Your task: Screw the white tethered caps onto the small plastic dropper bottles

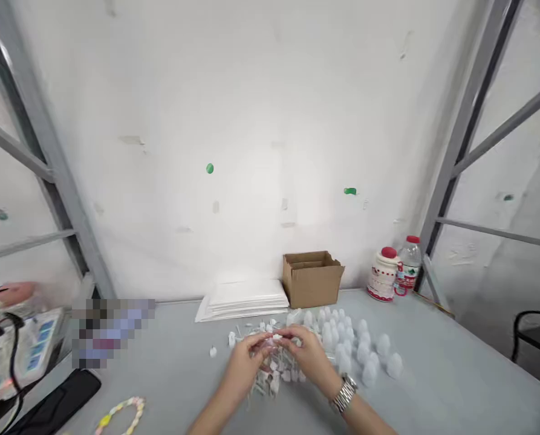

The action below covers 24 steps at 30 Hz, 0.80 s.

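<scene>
My left hand (248, 360) and my right hand (309, 355) meet above a pile of small parts on the table. Between the fingertips of both is a small white plastic piece (276, 337); the fingers cover much of it, so its exact kind is unclear. Beneath and around the hands lie loose small white parts (274, 382), some with thin clear stems. To the right of my right hand, several frosted white egg-shaped covers (363, 350) stand close together. A metal watch (344, 394) circles my right wrist.
An open cardboard box (314, 289) and a stack of flat white sheets (245, 297) sit against the wall. At the back right are a white jar (383, 275) and a plastic bottle (410, 260). A phone (54, 403) and beaded bracelet (123, 415) lie at front left.
</scene>
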### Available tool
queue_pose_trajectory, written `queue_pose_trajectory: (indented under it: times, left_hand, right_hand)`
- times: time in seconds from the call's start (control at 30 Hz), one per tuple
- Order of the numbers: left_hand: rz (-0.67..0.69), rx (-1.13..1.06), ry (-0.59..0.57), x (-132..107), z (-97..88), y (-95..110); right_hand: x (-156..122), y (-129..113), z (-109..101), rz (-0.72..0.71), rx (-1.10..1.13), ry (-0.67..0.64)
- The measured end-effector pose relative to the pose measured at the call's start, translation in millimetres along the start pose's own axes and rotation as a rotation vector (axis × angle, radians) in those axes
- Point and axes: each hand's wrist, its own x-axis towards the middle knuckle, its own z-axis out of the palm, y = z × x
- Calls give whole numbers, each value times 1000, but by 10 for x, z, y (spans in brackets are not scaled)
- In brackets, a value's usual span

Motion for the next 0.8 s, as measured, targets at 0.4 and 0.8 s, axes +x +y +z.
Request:
queue_pose_trajectory:
  times: [0.4, 0.8]
  left_hand:
    - [-59, -114, -86, -47, -17, 149]
    - [79, 47, 46, -106, 66, 130]
  right_hand:
    - [-21, -81, -184, -122, 46, -131]
    - [-96, -40, -19, -184, -412, -37]
